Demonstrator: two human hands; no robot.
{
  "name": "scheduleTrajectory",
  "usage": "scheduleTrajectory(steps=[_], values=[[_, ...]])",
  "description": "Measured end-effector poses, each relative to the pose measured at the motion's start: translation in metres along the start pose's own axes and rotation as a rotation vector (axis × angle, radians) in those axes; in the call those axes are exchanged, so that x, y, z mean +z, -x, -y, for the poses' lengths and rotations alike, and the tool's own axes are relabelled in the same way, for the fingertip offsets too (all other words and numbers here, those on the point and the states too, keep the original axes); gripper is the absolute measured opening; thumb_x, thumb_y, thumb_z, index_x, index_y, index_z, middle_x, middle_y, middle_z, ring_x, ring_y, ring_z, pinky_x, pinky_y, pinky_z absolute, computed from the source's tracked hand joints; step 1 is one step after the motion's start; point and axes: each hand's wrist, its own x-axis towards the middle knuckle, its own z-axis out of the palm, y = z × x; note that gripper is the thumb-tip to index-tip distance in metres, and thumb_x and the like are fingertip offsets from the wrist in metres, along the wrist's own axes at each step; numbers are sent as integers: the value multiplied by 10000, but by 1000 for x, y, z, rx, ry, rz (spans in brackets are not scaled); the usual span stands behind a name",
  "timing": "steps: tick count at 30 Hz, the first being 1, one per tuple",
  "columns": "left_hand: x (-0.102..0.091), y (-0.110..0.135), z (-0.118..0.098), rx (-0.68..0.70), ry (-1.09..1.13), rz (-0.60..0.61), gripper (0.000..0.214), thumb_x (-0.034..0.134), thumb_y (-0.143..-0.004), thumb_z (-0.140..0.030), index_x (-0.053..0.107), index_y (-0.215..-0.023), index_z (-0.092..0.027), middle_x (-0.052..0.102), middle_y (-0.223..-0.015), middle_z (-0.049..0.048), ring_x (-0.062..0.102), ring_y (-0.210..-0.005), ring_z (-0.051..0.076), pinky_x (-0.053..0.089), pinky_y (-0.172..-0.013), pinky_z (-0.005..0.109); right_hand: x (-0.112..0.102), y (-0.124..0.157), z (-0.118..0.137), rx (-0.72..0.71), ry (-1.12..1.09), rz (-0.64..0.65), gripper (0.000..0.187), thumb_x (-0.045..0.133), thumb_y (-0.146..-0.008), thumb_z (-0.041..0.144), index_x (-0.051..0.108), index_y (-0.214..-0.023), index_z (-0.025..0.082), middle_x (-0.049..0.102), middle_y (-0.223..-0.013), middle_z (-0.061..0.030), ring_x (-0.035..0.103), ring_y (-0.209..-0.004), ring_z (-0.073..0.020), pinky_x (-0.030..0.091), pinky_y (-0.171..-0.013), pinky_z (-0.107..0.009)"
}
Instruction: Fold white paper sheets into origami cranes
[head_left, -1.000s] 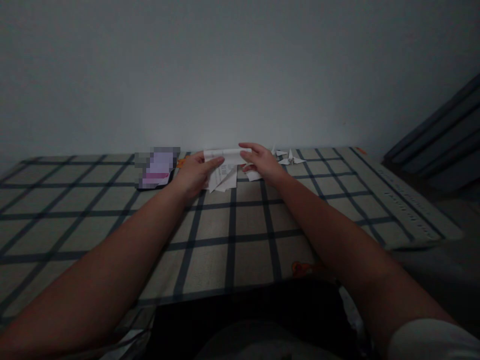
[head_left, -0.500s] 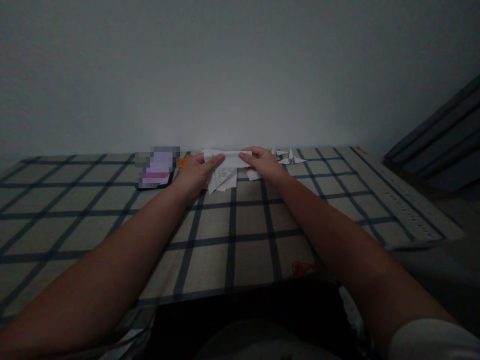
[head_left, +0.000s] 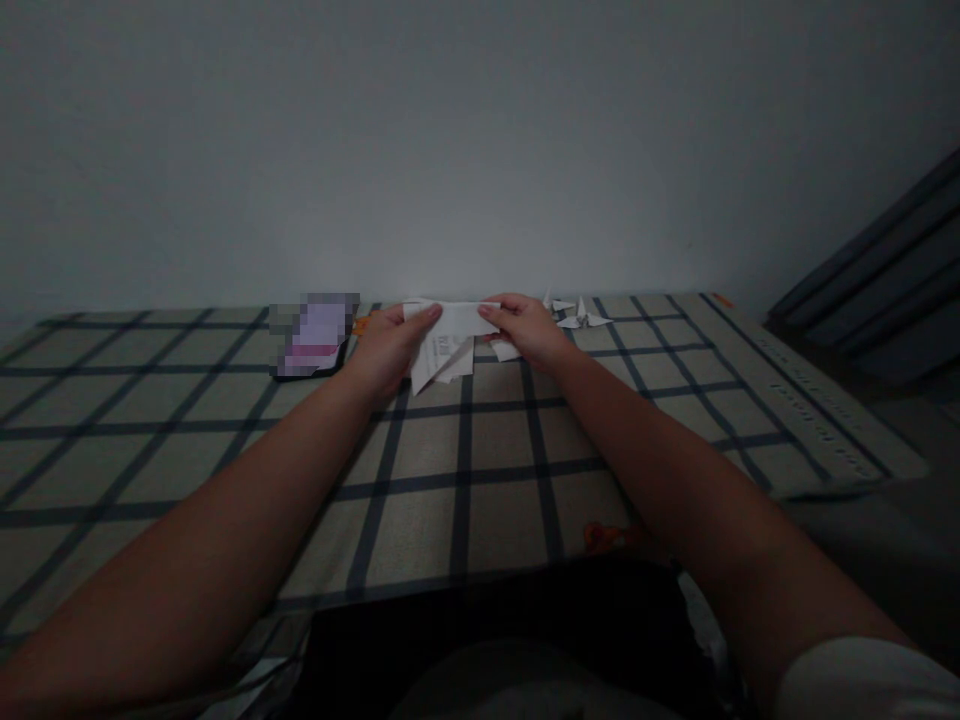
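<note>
A white sheet of paper with a folded-over strip along its top is stretched between my two hands. My left hand pinches its left end, thumb on the front and fingers behind. At the other end, my right hand grips it the same way. Below the strip hangs a printed flap that tapers to a point. More white paper shows under my right hand. Two folded paper cranes sit just right of that hand.
A phone with a lit, blurred screen lies to the left. The checked tablecloth covers the table, which meets a plain wall. Dark grey curtain folds hang at the right.
My left hand's thumb has slid slightly left along the paper's folded strip. The hanging flap has shifted a little left and down. My right hand is almost unmoved.
</note>
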Motion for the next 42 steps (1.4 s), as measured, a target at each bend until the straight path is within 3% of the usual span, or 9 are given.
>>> scheduleTrajectory(steps=[14, 19, 27, 33, 36, 42], values=[[-3, -10, 7, 58, 53, -44, 401, 705, -773, -548, 658, -910, -174, 742, -874, 98, 732, -897, 290, 600, -760, 410, 3, 4, 6, 1, 37, -12, 128, 710, -831, 268, 676, -881, 155, 685, -833, -29, 625, -722, -111, 566, -691, -252], [-5, -10, 12, 50, 66, 9, 389, 665, -835, -549, 676, -919, -169, 741, -907, 114, 731, -864, 269, 586, -781, 403, 3, 3, 6, 18, 53, -14, 113, 704, -825, 260, 667, -838, 154, 667, -794, -18, 596, -679, -97, 543, -656, -228], [0, -5, 10, 106, 12, -26, 425, 632, -854, -564, 687, -939, -151, 733, -849, 105, 719, -846, 267, 569, -765, 392, 5, 6, 10, 15, 118, -25, 115, 679, -832, 257, 650, -812, 148, 622, -690, 5, 547, -611, -90, 492, -596, -207], [0, 2, 3, 121, -204, -105, 427, 822, -682, -483, 709, -921, -149, 752, -891, 83, 691, -735, 216, 553, -667, 315, 5, 8, 14, 6, 200, -41, 129, 665, -839, 275, 635, -799, 156, 611, -692, 7, 547, -631, -99, 469, -600, -211], [1, 6, -2, 113, -196, -112, 411, 821, -685, -461, 709, -921, -144, 754, -898, 96, 694, -754, 221, 560, -687, 322, 5, 8, 14, 2, 218, -29, 142, 671, -834, 284, 646, -775, 157, 607, -683, 1, 544, -635, -106, 466, -610, -222], [2, 3, -2, 127, -181, -136, 412, 815, -684, -448, 694, -910, -126, 739, -891, 116, 701, -787, 238, 572, -733, 353, 4, 2, 5, 50, 35, -53, 124, 664, -832, 276, 671, -806, 155, 653, -740, -18, 580, -667, -110, 495, -657, -237]])
